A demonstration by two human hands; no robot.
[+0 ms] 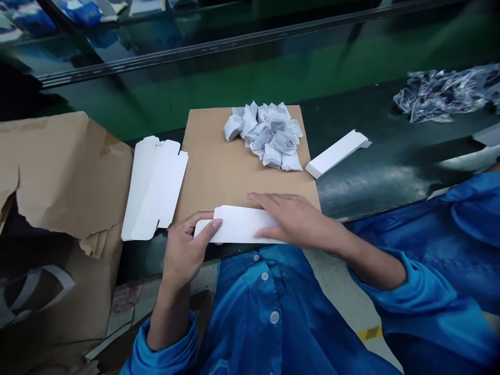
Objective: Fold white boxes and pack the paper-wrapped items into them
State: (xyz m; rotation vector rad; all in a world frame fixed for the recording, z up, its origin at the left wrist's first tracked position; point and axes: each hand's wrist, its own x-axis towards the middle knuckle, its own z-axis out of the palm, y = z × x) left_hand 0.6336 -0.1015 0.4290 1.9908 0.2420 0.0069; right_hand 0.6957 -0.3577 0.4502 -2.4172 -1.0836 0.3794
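A long white carton (238, 224) lies level between my hands at the near edge of the cardboard sheet. My left hand (187, 242) grips its left end, the thumb on top by the end flap and the fingers partly hidden. Over the right end, my right hand (291, 219) holds the carton between thumb and fingers; that end is covered by the hand. Flattened white cartons (154, 187) lie left of the sheet. Several small white printed packets (269, 135) are heaped at the sheet's far side. Another folded white carton (338, 153) rests to the right, its far flap open.
The brown cardboard sheet (211, 172) lies on a dark green bench (359, 187). A large torn cardboard box (70, 172) stands at the left. Clear plastic bags (445, 96) are piled at the far right. A person in a blue sleeve (464, 224) is close on the right.
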